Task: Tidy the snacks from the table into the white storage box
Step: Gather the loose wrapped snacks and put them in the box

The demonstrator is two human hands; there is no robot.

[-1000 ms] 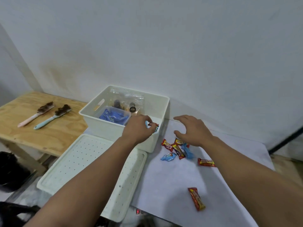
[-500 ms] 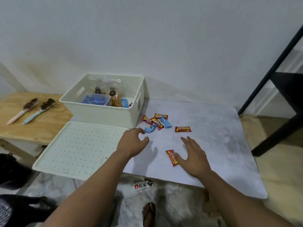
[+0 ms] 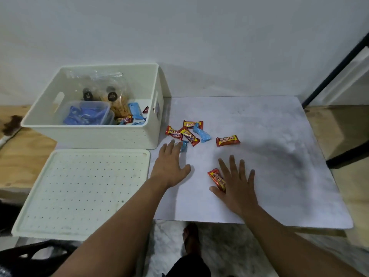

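Hands flat, fingers spread: right hand (image 3: 236, 186) over red bar (image 3: 216, 178), frame centre; left hand (image 3: 170, 165) touching small blue candy (image 3: 184, 145). Pinch wrappers firmly, drop into white storage box (image 3: 99, 134).

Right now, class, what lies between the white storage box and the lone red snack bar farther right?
Head view: a cluster of red and blue wrapped snacks.

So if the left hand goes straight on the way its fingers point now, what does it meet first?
Most likely the small blue candy right at the fingertips of the left hand. Just beyond lies the cluster of red snack bars. Whether the fingers already touch the candy is unclear.
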